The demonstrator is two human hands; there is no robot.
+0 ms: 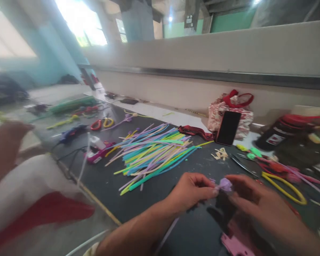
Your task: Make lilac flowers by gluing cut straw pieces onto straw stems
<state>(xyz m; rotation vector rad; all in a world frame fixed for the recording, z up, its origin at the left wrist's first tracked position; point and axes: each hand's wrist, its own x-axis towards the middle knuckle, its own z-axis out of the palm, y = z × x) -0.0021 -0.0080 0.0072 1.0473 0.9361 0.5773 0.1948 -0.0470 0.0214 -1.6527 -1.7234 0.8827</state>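
Between my hands is a small lilac bud (225, 185), a rounded, crumpled-looking tuft that narrows to a thin neck on its left side. My left hand (193, 190) has that neck pinched between thumb and fingertips. My right hand (258, 199) curves round the bud's other side, index finger at its upper edge; the blur is such that I cannot tell whether it grips. The two hands are close together, only the bud between them.

Below my right hand lies a flat, pink, hard-looking piece (236, 245). Just beyond my fingers, short cream-coloured bits (220, 154) sit in a loose heap on the smooth dark tabletop (197, 167). To the right of them is a smooth yellow loop (284, 188), rounded like a handle. Beyond my left hand spreads a pile of thin, straight stems (154, 153) in blue, green, yellow, lilac and cream. Farther off, past my right hand, a black phone (227, 128) leans upright against a red-and-white patterned fabric bag (216, 113).
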